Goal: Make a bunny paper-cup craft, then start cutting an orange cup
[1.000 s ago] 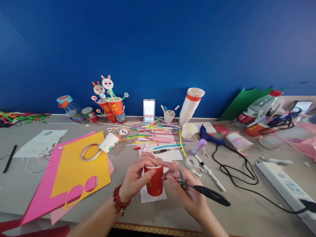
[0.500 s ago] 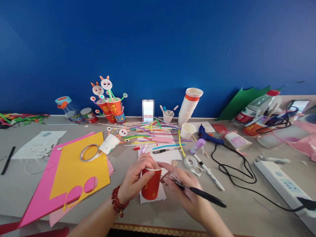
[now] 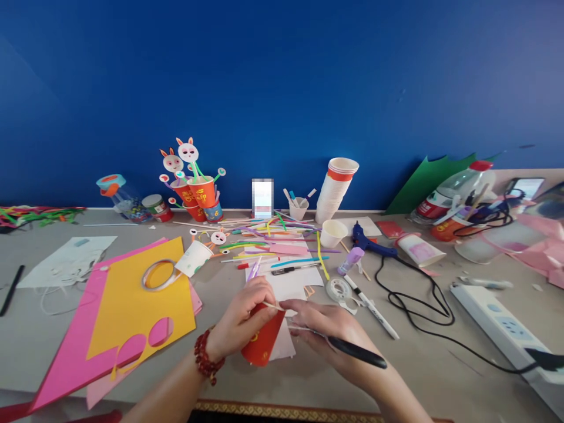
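My left hand (image 3: 242,314), with red beads at the wrist, is wrapped round a red paper cup (image 3: 265,341) near its rim. The cup leans, its base toward the lower left and its rim toward the upper right. In my right hand (image 3: 324,329) is a black-handled tool (image 3: 359,352) with a thin metal front part; its exact kind is hard to make out. The metal end points left toward the cup's side, and my right index finger reaches to the rim. White paper (image 3: 282,346) lies beneath the cup.
Coloured pipe cleaners and pens cover the table's middle. On the right are a blue glue gun (image 3: 372,244), its cord, a tape roll (image 3: 338,289), a white marker (image 3: 372,308) and a power strip (image 3: 502,323). Yellow card (image 3: 141,305) lies left; stacked cups (image 3: 335,194) stand behind.
The red cup has gone from nearly upright to tilted, its base swinging left. My right hand and the tool's handle have turned slightly. The camera view has shifted a little.
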A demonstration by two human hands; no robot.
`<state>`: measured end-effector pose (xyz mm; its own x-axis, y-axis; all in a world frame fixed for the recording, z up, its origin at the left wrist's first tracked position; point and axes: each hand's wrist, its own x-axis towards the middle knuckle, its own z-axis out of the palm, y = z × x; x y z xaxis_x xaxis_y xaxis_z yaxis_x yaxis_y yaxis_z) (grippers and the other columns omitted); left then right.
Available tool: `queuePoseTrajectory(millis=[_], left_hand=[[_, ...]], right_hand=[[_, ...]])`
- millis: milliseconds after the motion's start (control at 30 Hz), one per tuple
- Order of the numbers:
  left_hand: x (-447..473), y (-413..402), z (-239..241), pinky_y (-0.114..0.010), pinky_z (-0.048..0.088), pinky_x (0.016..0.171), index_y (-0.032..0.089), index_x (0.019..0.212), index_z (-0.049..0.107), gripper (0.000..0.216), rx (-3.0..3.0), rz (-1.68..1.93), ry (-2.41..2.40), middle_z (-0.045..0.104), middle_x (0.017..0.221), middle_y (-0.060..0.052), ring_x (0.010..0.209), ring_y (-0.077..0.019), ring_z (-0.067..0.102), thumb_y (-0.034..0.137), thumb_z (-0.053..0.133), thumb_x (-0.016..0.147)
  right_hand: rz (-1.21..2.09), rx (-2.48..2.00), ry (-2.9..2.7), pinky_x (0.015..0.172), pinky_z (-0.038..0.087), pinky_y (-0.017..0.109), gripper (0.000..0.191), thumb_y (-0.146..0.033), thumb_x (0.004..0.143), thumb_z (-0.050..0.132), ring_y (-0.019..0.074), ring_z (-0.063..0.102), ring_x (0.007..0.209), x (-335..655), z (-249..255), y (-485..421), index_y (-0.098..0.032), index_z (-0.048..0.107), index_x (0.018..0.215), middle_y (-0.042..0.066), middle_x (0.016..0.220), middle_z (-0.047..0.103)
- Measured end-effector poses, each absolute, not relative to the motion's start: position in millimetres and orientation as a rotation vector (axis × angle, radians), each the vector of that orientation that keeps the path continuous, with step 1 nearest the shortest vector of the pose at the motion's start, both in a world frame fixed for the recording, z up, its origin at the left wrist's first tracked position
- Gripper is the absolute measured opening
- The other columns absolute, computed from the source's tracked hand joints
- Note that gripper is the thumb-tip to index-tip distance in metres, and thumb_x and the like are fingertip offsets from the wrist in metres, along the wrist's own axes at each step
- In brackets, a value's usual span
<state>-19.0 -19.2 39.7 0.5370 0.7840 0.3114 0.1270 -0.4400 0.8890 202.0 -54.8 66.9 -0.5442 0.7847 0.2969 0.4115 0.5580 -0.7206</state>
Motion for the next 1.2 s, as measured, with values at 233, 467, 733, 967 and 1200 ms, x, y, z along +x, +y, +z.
queuePoseTrajectory(millis=[233,467,733,967,1200], left_hand=[[-20,-16,37,-0.032,0.042,0.076,0.018,0.074,0.056,0.034,1.716,0.841,0.760,0.056,0.080,-0.004,0.080,-0.0191,0.052,0.043,0.051,0.095],[-21,-14,36,-0.029,0.041,0.073,0.017,0.074,0.058,0.033,1.722,0.639,0.810,0.056,0.082,-0.003,0.078,-0.0170,0.052,0.045,0.056,0.092],[-19,-17,36,-0.035,0.042,0.080,0.019,0.080,0.057,0.022,1.978,0.887,0.813,0.059,0.082,-0.006,0.084,-0.0213,0.053,0.033,0.050,0.096],[-16,-24,43,-0.044,0.035,0.097,0.020,0.084,0.055,0.011,2.227,1.051,0.890,0.062,0.084,-0.003,0.089,-0.0210,0.054,0.016,0.049,0.093],[-20,-19,38,-0.035,0.043,0.080,0.019,0.078,0.055,0.022,1.833,1.043,0.751,0.057,0.082,-0.004,0.084,-0.0200,0.053,0.028,0.049,0.097]], right_hand=[[0.815,-0.885,-2.187,0.070,0.052,0.024,0.019,-0.029,0.098,0.052,0.0193,0.072,0.081,205,69,-48,-0.029,0.070,0.102,0.005,0.100,0.077],[0.990,-0.786,-2.232,0.068,0.051,0.024,0.023,-0.035,0.098,0.054,0.0167,0.069,0.072,212,67,-37,-0.025,0.071,0.086,0.002,0.078,0.074],[1.515,-1.068,-1.534,0.049,0.053,0.024,0.034,-0.053,0.095,0.054,0.0135,0.065,0.054,193,40,-51,-0.019,0.058,0.091,0.007,0.084,0.074],[1.557,-1.131,-0.972,0.050,0.056,0.027,0.044,-0.058,0.081,0.070,0.0128,0.066,0.048,166,37,-62,-0.017,0.054,0.077,0.014,0.098,0.075],[1.511,-0.982,-1.216,0.059,0.060,0.027,0.036,-0.049,0.085,0.070,0.0184,0.071,0.076,179,49,-54,-0.018,0.055,0.074,0.014,0.110,0.070]])
